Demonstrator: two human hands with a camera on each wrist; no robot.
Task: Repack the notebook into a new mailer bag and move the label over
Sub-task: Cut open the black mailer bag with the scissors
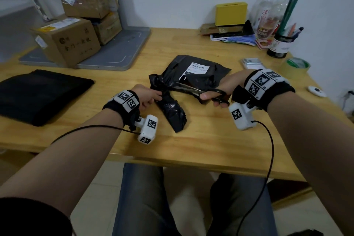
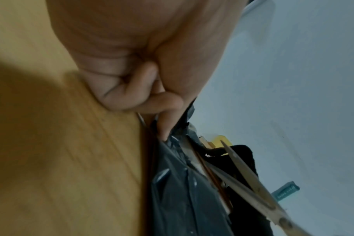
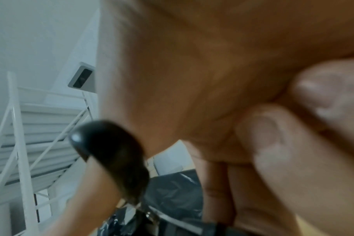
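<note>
A crumpled black mailer bag [image 1: 195, 74] lies mid-table with a white shipping label [image 1: 198, 68] on its top face. My left hand [image 1: 151, 97] pinches a cut strip of the black bag [image 1: 172, 110] [image 2: 178, 183] near the table front. My right hand [image 1: 212, 96] grips black-handled scissors [image 1: 193, 88], blades parted and pointing left into the bag's edge. The blades [image 2: 243, 174] and the handle loop [image 3: 111, 153] show close up in the wrist views. A flat stack of black mailer bags [image 1: 40, 94] lies at the left. The notebook is hidden inside the bag.
Cardboard boxes [image 1: 76, 30] stand on a grey scale [image 1: 115, 53] at the back left. At the back right are a yellow box [image 1: 230, 13], papers, bottles, a pen cup [image 1: 281, 44], a phone [image 1: 251, 63], a green tape roll [image 1: 296, 65] and a small white device [image 1: 316, 90].
</note>
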